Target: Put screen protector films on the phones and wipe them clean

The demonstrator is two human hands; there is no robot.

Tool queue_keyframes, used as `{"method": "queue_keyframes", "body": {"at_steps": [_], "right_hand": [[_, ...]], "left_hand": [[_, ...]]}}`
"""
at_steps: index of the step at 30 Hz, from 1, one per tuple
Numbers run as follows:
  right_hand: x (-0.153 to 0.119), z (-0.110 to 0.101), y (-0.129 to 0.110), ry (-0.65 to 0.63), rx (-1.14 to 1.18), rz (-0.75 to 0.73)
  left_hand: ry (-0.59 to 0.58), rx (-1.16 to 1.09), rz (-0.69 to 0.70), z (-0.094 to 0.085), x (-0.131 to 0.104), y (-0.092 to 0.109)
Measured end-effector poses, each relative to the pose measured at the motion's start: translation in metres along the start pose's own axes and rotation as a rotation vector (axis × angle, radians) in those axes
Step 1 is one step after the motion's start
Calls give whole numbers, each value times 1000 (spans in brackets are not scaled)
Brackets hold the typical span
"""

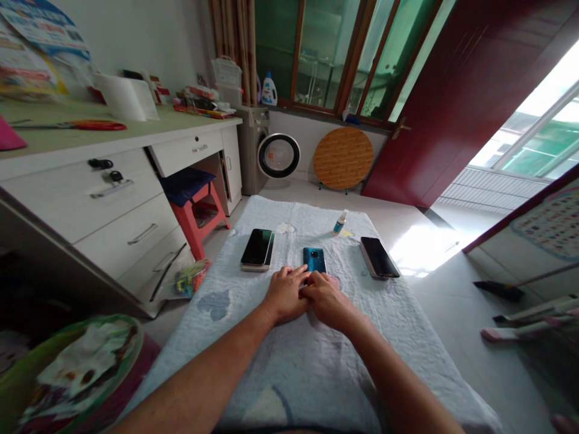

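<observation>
A shiny blue phone (315, 259) lies back up on the cloth-covered table, its round camera block at the far end. Across its near left edge rests my left hand (287, 294), fingers stretched out and lying flat. My right hand (324, 298) is closed with bent fingers over the phone's near end, touching the left hand. Whatever is under those fingers is hidden; a small pinkish patch (335, 281) shows beside the knuckles. To the left lies a dark-screened phone (257, 247) on a flat pale object, and to the right another dark phone (379, 258) on a similar one.
A small spray bottle (340, 222) stands beyond the phones on the pale blue cloth (289, 367). Left are a white desk (108, 187), a red stool (194, 223) and a waste bin (140, 355). Behind, a washing machine door (278, 156) hangs ajar near a round wooden board (342, 158).
</observation>
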State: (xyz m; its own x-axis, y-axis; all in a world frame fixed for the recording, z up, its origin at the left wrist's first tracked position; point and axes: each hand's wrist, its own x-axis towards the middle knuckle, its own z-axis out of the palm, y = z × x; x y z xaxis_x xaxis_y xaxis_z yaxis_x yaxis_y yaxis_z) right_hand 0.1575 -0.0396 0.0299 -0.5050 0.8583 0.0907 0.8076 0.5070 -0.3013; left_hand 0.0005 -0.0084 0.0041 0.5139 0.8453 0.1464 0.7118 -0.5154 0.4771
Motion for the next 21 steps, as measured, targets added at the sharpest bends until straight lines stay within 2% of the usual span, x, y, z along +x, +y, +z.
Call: {"method": "queue_keyframes", "body": {"at_steps": [4,13,21], "right_hand": [[-9,0,-4,18,11,18],[-27,-4,-7,29,1,3],[-45,-10,1,30,19,155]], "left_hand": [[-49,28,-11,-2,1,0],[-62,75,15,-3,4,-2],[-36,62,-6,-3,4,0]]}}
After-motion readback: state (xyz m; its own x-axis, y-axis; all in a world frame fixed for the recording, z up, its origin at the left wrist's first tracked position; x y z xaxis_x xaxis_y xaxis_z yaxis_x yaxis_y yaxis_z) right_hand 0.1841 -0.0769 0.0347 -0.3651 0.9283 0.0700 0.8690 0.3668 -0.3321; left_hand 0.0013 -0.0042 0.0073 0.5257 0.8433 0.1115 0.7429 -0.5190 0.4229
